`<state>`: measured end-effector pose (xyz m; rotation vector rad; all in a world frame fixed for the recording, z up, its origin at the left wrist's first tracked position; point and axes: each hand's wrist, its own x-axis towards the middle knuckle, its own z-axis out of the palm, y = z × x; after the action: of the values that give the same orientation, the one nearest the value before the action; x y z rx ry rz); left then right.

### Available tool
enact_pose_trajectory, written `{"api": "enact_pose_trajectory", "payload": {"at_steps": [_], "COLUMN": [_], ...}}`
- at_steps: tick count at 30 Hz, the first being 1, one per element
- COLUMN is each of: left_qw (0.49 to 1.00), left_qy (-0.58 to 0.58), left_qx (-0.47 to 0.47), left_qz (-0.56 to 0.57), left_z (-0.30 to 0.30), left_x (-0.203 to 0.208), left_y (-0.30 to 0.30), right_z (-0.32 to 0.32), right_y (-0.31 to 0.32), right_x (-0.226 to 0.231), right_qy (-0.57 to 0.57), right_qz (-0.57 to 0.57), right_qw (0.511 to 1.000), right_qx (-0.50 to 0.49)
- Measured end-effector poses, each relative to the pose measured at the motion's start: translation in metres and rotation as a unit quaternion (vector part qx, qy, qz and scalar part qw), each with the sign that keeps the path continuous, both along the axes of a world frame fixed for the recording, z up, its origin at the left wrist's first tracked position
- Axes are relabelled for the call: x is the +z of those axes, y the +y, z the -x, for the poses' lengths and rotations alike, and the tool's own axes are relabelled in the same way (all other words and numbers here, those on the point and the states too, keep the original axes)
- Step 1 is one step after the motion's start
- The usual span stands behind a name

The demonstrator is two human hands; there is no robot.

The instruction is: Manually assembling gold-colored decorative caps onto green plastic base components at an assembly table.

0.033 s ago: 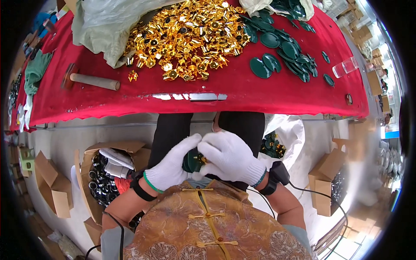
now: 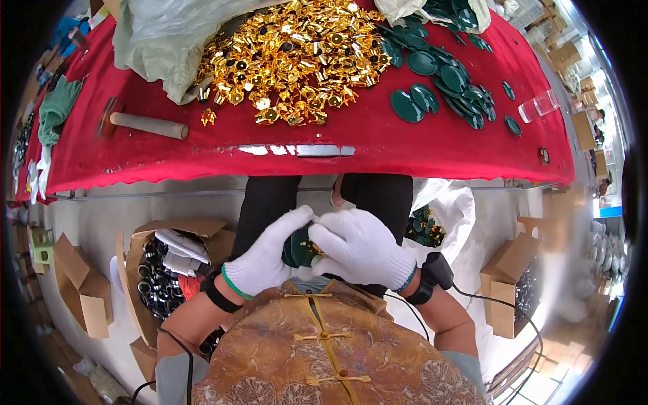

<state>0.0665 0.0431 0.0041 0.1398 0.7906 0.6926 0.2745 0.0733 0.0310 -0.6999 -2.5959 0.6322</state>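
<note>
Both my hands wear white knitted gloves and meet above my lap, in front of the table edge. My left hand (image 2: pixel 264 260) is closed round a dark green disc (image 2: pixel 295 250), gripping it by its outer side. At the disc's right side sits a small shiny gold fitting (image 2: pixel 315 248). My right hand (image 2: pixel 361 246) curls over that fitting, its fingers bent round and partly hiding it. How far the fitting is joined to the disc I cannot tell.
The red-covered table (image 2: pixel 223 162) carries a heap of gold fittings (image 2: pixel 297 61), green discs (image 2: pixel 452 77), a hammer (image 2: pixel 148 126) and a clear cup (image 2: pixel 538 106). Below are a carton of black parts (image 2: pixel 158 283), a white sack (image 2: pixel 459 209) with assembled pieces, another carton (image 2: pixel 506 283) and a cable (image 2: pixel 499 298).
</note>
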Motion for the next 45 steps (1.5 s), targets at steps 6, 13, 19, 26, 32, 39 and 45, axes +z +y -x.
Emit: {"api": "enact_pose_trajectory", "payload": {"at_steps": [6,13,19,26,32,39,45], "left_qw": [0.999,0.991,0.785,0.840,0.819,0.857,0.993], "left_qy": [-0.013,0.089,0.344,0.325,0.376,0.295,0.088], "left_qx": [-0.033,-0.004,-0.013,-0.032,-0.041,-0.027,-0.063], "left_qz": [-0.005,-0.099,-0.516,-0.434,-0.432,-0.421,-0.055], "left_z": [0.001,-0.009,-0.013,-0.012,-0.020,-0.017,-0.016], "left_x": [0.011,0.006,-0.004,-0.002,0.009,-0.020,-0.008], "left_y": [0.000,-0.020,-0.023,-0.026,-0.029,-0.019,-0.017], "right_z": [0.003,0.016,0.023,0.021,0.024,0.013,-0.010], "right_y": [-0.027,-0.058,-0.070,-0.067,-0.061,-0.062,-0.039], "right_x": [-0.011,-0.024,-0.019,-0.014,-0.006,-0.044,-0.049], "right_qy": [-0.029,0.045,0.106,0.208,0.240,0.073,0.013], "right_qz": [0.017,0.134,0.309,0.503,0.613,0.134,-0.231], "right_qw": [0.998,0.965,0.889,0.777,0.688,0.965,0.971], "right_qx": [-0.062,-0.223,-0.321,-0.317,-0.307,-0.212,-0.067]}}
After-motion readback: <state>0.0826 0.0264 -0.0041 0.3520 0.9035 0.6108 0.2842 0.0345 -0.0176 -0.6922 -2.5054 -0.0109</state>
